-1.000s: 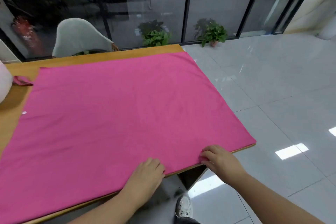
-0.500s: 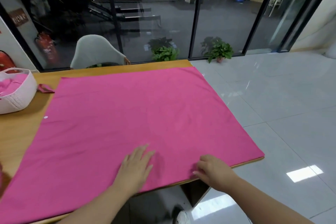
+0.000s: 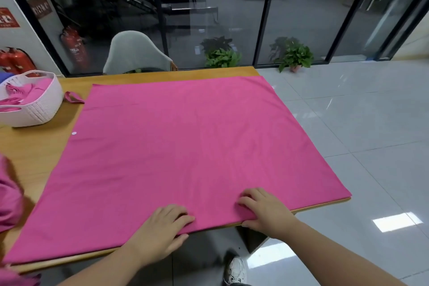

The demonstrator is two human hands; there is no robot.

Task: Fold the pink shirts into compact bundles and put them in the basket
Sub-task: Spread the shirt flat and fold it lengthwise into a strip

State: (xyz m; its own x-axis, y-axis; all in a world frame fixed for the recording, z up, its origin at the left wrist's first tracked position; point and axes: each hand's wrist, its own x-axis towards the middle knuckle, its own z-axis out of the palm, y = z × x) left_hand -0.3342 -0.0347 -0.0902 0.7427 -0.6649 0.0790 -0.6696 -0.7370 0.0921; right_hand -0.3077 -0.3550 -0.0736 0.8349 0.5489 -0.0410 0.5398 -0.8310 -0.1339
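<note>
Both hands (left hand point(image 3: 162, 227); right hand point(image 3: 264, 210)) grip pink shirt point(image 3: 185, 151) hem.

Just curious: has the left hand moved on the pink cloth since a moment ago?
Yes. The left hand has drawn back toward the table's near edge, its fingers now curled on the pink cloth.

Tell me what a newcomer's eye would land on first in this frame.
A big pink shirt spread flat over most of the wooden table. At its near edge the left hand and right hand each pinch the hem. At far left sits a white basket already holding pink cloth.
</note>
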